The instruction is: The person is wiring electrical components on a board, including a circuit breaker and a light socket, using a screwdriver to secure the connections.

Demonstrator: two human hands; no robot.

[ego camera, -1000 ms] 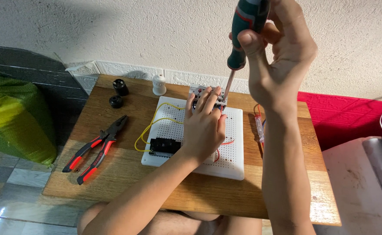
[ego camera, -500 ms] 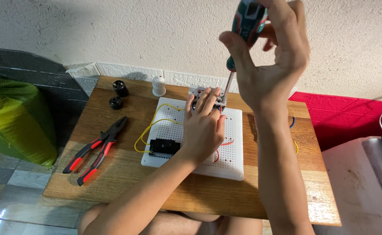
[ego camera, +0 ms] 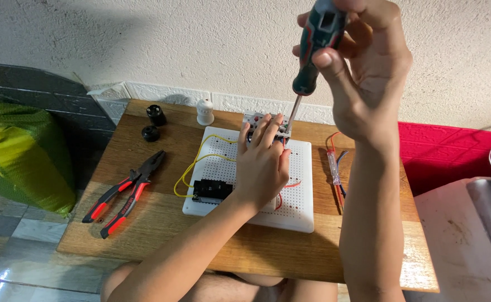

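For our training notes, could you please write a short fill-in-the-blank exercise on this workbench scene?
1. The right hand grips a ____ by its dark handle.
2. The left hand rests on the white perforated ____.
3. The red-handled pliers lie to the ____ of the board.
4. A ____ wire loops off the board's left edge.

Missing words: screwdriver; board; left; yellow

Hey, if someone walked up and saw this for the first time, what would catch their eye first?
Most likely the right hand raised high in the middle of the view, gripping a dark green screwdriver whose tip points down at a small part at the far edge of a white perforated board. The left hand rests on that board, fingers at the same part. Left of it, red-handled pliers lie on the wooden table.
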